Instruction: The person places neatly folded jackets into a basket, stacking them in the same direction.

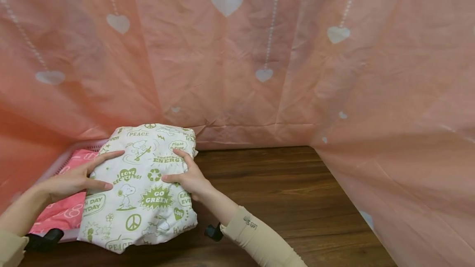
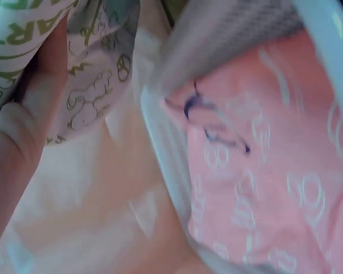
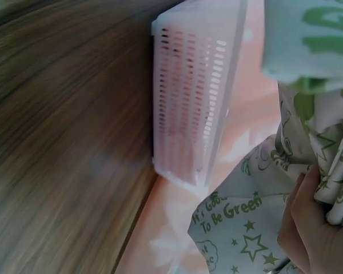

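A folded white cloth [image 1: 148, 193] with green cartoon and lettering print is held up between both hands, overlapping a basket [image 1: 61, 162] in the head view. My left hand [image 1: 74, 180] grips its left side, thumb and a finger on top, the others out of sight beneath. At the right side, my right hand [image 1: 191, 178] holds it the same way; in the right wrist view its fingers [image 3: 306, 211] curl into loose folds underneath. Pink cloth [image 2: 263, 188] with white print and a dark line figure lies in the basket, partly covered from above.
The pale plastic basket with slotted walls [image 3: 186, 103] stands on a dark wooden table [image 1: 267, 201], at its left. A peach curtain [image 1: 237, 61] with white hearts hangs along the back and both sides. Bare wood shows to the right of the cloth.
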`<state>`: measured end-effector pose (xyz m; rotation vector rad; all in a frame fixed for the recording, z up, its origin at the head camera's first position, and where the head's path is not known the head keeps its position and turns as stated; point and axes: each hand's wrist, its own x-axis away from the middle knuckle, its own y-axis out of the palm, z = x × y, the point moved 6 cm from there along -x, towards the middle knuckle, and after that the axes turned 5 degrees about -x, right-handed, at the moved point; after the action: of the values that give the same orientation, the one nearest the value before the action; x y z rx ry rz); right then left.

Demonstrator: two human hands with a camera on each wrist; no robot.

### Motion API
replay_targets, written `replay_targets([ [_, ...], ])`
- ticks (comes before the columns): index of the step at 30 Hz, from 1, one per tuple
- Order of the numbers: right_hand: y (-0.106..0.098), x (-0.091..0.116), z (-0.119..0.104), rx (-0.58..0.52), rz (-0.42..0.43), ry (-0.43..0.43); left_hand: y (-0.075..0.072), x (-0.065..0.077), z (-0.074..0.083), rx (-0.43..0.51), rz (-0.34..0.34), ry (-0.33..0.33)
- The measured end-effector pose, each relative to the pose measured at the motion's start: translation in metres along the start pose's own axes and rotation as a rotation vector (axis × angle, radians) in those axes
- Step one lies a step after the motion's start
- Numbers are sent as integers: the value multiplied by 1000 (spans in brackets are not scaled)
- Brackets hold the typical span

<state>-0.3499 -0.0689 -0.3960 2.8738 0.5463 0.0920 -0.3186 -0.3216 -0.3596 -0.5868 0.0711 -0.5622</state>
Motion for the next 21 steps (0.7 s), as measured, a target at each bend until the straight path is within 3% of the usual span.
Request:
replay_targets([
  [6, 29, -21, 3, 20, 72, -27, -27, 8, -23, 44, 8, 11],
  [10, 54, -37, 8, 34, 96, -39, -47, 20, -46, 54, 71, -58],
  [17, 92, -61, 16, 45, 102, -36, -77, 35, -78, -32, 216, -166],
  [21, 106, -71, 22, 35, 141, -26, -91, 37, -89, -48, 219, -177],
])
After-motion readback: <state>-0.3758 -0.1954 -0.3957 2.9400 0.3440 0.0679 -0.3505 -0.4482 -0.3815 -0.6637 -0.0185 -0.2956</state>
